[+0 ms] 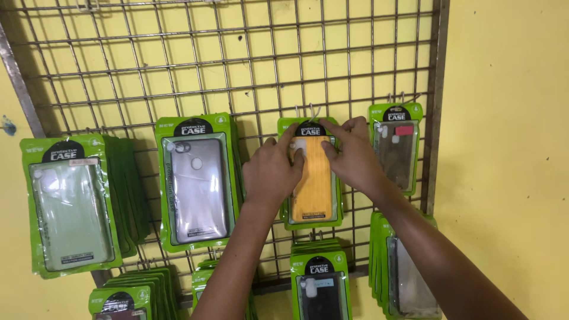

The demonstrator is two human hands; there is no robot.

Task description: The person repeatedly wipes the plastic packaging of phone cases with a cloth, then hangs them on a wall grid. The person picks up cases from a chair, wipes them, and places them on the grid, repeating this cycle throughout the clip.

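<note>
orange phone case (312,185) in its green packet hangs on a hook near the middle of the wire grid panel (178,53), which is fixed to a yellow wall (510,118). left hand (272,169) pinches the packet's upper left edge, thumb on the front. right hand (352,155) pinches the packet's top right corner by the hook. left of the orange case hangs a silver case packet (197,184), farther left a clear case packet (71,207). right of it hangs a dark case packet (395,151); below it, a black case packet (320,287).
</note>
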